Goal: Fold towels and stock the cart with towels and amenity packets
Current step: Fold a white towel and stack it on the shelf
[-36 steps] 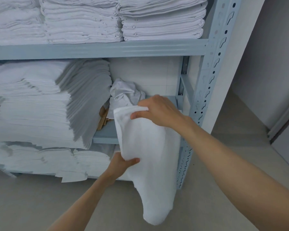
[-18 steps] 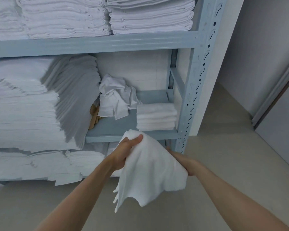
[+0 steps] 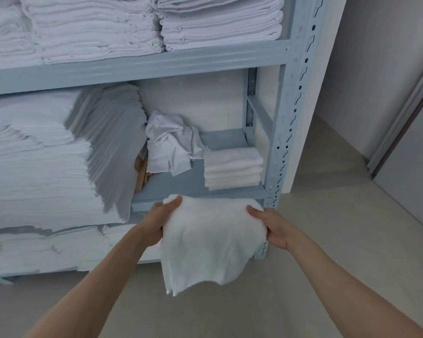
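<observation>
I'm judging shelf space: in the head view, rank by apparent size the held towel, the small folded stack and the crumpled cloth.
1. held towel, though nearest the camera.
2-3. crumpled cloth and small folded stack: too alike to rank.

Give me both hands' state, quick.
Left hand: holding the white towel at its left edge.
Right hand: holding the same towel's right edge.

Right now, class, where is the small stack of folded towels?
In the head view, the folded towel stack sits on the middle shelf's right end, beside the crumpled cloth.
</observation>
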